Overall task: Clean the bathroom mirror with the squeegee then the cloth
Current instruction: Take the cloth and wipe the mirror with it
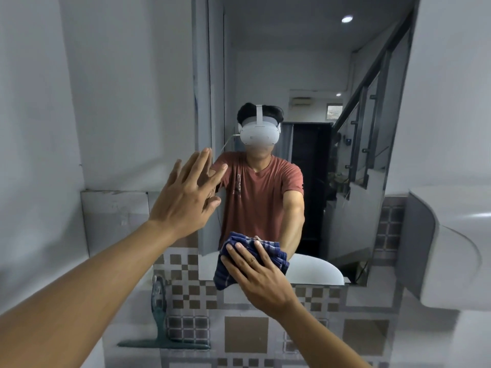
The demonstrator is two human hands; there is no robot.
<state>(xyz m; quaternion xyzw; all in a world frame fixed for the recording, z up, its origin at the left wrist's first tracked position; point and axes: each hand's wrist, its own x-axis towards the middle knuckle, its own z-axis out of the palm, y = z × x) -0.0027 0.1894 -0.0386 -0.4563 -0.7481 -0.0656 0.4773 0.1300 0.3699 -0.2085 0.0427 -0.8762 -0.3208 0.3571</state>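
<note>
Squeegee (159, 322): nearest to us, low on the left, standing on its blade on the ledge and leaning against the checked tile wall (247, 333); neither hand touches it, and it sits well below our left hand and left of our right.
Right hand (261, 277): reaching forward, fingers spread and nearly straight, laid flat over the cloth and pressing it to the glass; nothing is pinched.
Cloth (227, 269): dark blue with pale stripes, bunched under our right palm at the mirror's bottom edge, left of that edge's middle; its lower corner hangs over the edge onto the tiles.
Left hand (183, 197): raised higher, at the mirror's left edge, fingers straight and fanned wide, holding nothing; the fingertips meet their own reflection, though we cannot tell how firmly they touch.
Mirror (305, 75): upright on the wall ahead, above the tile band, with both our hands on its lower left part.
White basin (451, 261): at the right, beside the mirror's lower right corner.
Reflection: we see ourselves in a white headset (259, 135) and a rust-red shirt, with a stair railing (372, 102) behind.
</note>
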